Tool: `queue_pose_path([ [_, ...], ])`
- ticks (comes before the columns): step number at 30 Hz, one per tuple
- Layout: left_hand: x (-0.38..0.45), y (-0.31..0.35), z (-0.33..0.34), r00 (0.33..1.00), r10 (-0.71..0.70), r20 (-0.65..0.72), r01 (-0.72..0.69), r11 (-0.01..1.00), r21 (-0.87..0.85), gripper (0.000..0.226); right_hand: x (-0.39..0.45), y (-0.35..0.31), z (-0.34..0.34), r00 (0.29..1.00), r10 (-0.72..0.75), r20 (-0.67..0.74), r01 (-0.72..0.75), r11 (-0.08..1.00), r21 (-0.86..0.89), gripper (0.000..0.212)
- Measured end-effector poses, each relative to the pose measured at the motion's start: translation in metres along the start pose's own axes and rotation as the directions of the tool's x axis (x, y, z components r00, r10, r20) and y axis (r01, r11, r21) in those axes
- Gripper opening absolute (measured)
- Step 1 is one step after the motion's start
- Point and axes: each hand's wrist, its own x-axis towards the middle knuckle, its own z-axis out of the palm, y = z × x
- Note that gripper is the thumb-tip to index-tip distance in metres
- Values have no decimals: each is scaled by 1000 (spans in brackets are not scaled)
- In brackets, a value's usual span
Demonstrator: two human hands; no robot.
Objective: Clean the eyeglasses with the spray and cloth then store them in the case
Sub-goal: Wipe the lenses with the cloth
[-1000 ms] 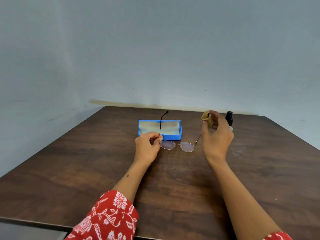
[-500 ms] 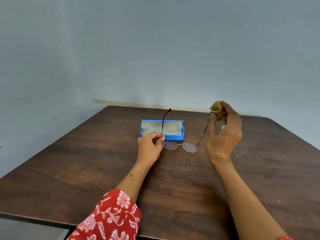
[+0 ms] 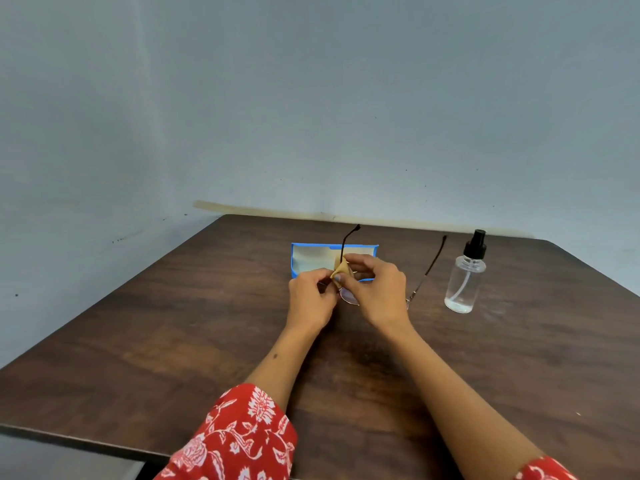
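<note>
1. Dark wood counter [image 3: 173, 341], smooth, a bit shiny.
2. Clear see-through plastic spray bottle [image 3: 463, 285], shiny, with a black top.
3. Soft tan cloth [image 3: 341, 268].
4. Thin metal glasses [image 3: 349, 296].
5. Bright blue plastic case [image 3: 301, 252], pale soft lining inside.
6. Red flowery cloth sleeve [image 3: 242, 434].

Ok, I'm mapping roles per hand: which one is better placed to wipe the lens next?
The right hand. It already pinches the tan cloth against the eyeglasses, while the left hand holds the frame at the side, so it looks better kept as the steadying hand.
</note>
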Motion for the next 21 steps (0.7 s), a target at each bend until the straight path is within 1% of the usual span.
queue_pose_path([
  [5,2,-2,2,999,-32,14,32,998,-46,11,6,-8,3,998,0,-57,2,1000,19,21],
  [8,0,-2,3,996,-92,5,92,985,-144,9,15,-22,1,993,-1,-116,15,993,118,17],
  [10,0,-1,3,994,-107,10,107,979,-176,8,18,-27,1,992,-4,-127,22,990,143,18],
  [12,0,0,2,995,-97,16,98,985,-143,9,16,-23,3,996,-3,-92,11,996,88,15],
  [14,0,-1,1,997,-73,20,74,993,-90,12,11,-16,7,999,39,-36,-40,999,-25,14],
  [16,0,1,0,998,-60,28,62,996,-66,15,9,-13,8,997,79,-12,-80,994,-81,16],
  [18,-1,2,0,998,-66,17,67,995,-70,13,12,-19,6,997,62,-43,-64,997,-49,13],
  [21,0,2,1,995,-103,12,103,989,-107,9,18,-34,3,994,-11,-110,15,999,29,8],
])
